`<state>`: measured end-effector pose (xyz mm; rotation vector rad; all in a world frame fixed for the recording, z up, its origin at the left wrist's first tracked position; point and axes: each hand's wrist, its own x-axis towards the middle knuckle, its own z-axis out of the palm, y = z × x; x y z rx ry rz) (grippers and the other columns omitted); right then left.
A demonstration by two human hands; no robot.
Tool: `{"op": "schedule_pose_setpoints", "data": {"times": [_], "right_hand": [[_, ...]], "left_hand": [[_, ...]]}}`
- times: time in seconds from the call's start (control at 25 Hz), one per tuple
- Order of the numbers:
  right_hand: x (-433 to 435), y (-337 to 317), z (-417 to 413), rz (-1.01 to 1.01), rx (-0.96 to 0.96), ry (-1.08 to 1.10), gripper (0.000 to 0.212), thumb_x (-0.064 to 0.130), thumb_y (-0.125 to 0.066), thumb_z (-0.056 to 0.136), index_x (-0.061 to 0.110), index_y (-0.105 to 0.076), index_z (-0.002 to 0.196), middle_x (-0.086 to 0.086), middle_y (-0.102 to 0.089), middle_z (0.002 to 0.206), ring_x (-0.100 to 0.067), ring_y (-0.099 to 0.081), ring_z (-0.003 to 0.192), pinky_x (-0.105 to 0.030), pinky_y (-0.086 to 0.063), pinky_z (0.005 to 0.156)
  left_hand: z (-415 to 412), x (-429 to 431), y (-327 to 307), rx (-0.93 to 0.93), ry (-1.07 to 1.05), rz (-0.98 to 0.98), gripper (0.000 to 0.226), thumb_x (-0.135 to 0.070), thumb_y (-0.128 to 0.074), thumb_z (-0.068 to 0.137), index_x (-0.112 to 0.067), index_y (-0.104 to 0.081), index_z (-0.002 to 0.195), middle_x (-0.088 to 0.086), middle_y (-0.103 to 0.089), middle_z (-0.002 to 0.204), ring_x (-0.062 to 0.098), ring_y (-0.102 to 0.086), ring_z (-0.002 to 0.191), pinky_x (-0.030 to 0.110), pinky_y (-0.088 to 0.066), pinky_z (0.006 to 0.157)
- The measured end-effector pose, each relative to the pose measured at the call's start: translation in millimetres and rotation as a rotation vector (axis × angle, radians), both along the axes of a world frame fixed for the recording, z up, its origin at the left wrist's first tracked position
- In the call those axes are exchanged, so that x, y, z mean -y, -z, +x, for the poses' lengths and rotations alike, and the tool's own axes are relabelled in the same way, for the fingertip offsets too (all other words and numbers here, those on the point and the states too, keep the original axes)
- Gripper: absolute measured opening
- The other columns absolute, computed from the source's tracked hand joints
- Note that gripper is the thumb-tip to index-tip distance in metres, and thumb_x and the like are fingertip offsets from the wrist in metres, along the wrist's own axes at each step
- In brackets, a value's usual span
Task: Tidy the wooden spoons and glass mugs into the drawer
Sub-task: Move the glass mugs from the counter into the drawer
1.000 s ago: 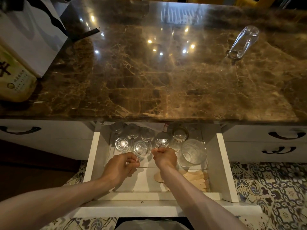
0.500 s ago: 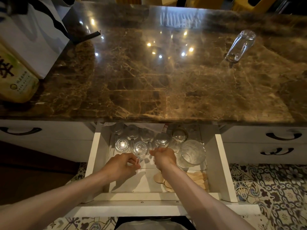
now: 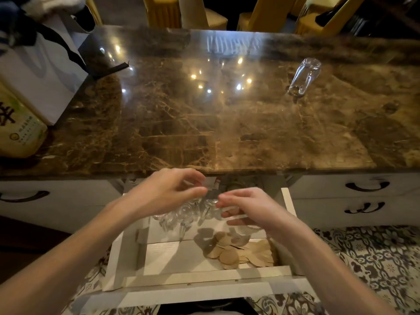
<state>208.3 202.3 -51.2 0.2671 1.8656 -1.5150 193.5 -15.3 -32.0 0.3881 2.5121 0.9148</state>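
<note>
Head view puts the open drawer [image 3: 200, 277] closest to you, and the wooden spoons [image 3: 229, 258] lie in it in a loose overlapping fan, below your right hand [image 3: 252, 208] and nearer you than it. They are pale, flat and round-bowled, and they look settled enough to leave alone

Both hands hover above the drawer with nothing in them that the blur lets you make out. Your left hand [image 3: 166, 194] has its fingers loosely bent and parted from the thumb, and your right hand's fingers are relaxed and apart. The glass mugs [image 3: 185, 212] stand crowded directly beneath the two hands, clear and glinting, reaching back under the edge of the counter [image 3: 181, 123]. How many there are cannot be counted

Judging by this, the mugs are placed and your hands are free, so lift straight up before you move sideways; a low sweep could clip a rim and topple the cluster

Far beyond your right hand, a tall clear glass [image 3: 304, 77] sits on the marble, well apart from everything else. Whether it has a handle cannot be told. If it belongs in the drawer, take it with your right hand, wrap the body firmly because bare glass is slippery, and set it down beside the mugs, not on the spoons
</note>
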Motion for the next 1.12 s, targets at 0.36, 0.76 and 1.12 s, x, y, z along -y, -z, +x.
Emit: {"op": "schedule_pose_setpoints", "data": {"times": [0.36,0.76,1.12], "right_hand": [[-42.2,-53.3,-64.4,0.011,-0.539,0.497,0.010,0.013,-0.063,0.088,0.020,-0.068,0.094,-0.001,-0.072,0.090,-0.007,-0.067,0.069,-0.017,-0.053,0.057],[-85.8,-47.1,-174.0,0.235,-0.852,0.898,0.017,0.025,-0.065,0.086,0.017,-0.064,0.101,-0.006,-0.069,0.101,-0.024,-0.066,0.092,-0.040,-0.055,0.082],[-117.5,-7.2,-252.3,0.498,-0.703,1.000,0.030,0.034,-0.073,0.077,0.014,-0.067,0.098,0.006,-0.062,0.082,-0.018,-0.064,0.088,-0.038,-0.053,0.088]], "left_hand": [[-55.3,-45.2,14.8,-0.554,-0.226,-0.263,0.065,-0.053,-0.040,0.093,-0.017,-0.029,0.146,0.004,-0.033,0.152,0.022,-0.030,0.139,0.043,-0.025,0.115],[-68.2,-48.0,46.1,-0.605,-0.251,-0.384,0.071,-0.061,-0.021,0.089,-0.017,-0.038,0.142,0.007,-0.035,0.151,0.021,-0.026,0.142,0.041,-0.014,0.117],[-68.2,-51.4,43.7,-0.595,-0.303,-0.442,0.073,-0.062,-0.017,0.088,-0.017,-0.048,0.137,0.007,-0.044,0.145,0.020,-0.036,0.137,0.041,-0.021,0.115]]}}
